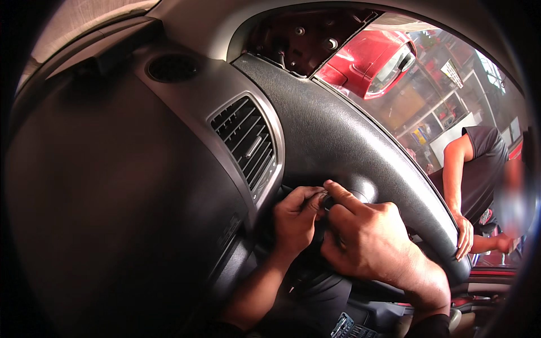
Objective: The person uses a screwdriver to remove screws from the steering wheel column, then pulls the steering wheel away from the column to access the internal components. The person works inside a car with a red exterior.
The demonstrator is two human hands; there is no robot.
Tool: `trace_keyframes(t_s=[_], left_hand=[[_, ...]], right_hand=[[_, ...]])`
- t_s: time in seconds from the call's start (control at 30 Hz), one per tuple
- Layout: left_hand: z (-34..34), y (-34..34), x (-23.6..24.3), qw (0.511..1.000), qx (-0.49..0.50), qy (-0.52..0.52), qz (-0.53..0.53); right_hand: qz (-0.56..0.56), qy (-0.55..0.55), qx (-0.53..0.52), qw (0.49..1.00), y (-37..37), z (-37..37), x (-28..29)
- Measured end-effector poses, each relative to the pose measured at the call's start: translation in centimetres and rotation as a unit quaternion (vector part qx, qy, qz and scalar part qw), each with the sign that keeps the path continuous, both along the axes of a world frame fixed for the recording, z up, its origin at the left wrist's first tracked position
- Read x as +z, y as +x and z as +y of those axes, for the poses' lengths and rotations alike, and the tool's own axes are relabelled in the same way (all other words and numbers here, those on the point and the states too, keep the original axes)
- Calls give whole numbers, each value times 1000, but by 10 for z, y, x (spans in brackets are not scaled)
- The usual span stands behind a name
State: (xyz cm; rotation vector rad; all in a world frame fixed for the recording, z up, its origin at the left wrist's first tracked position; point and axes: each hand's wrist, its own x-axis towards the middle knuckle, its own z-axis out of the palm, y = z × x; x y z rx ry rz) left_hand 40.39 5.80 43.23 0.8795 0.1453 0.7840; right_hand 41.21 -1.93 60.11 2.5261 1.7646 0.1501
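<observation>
My left hand is closed in a pinch in front of the car's black door panel, just beyond the dashboard's end. Against its fingertips is a small dark rounded piece, mostly covered by fingers, so I cannot tell its kind. My right hand curls around from the other side, thumb side toward the left hand, its index finger stretched over the piece. What lies inside the right hand's curled fingers is hidden. Both hands nearly touch, close to a shiny rounded recess in the panel.
A slatted air vent sits in the dashboard at left. Above the panel, bare dark-red door metal shows beside the red side mirror. Another person's hand rests on the door edge. Below lies a case of small tool pieces.
</observation>
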Motion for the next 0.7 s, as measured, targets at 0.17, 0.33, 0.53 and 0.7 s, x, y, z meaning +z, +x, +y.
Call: trace_keyframes(t_s=[0.17,0.33,0.53,0.7], left_hand=[[3,2,-2,994,59,91,32],[-4,1,-4,996,-19,-37,73],[-3,0,-6,992,-53,-106,36],[-6,3,-5,990,-46,-136,-14]], right_hand=[[-18,-164,-5,986,5,20,20],[-19,-258,14,966,10,33,36],[-37,-274,19,961,8,34,32],[-33,-205,31,978,11,27,23]])
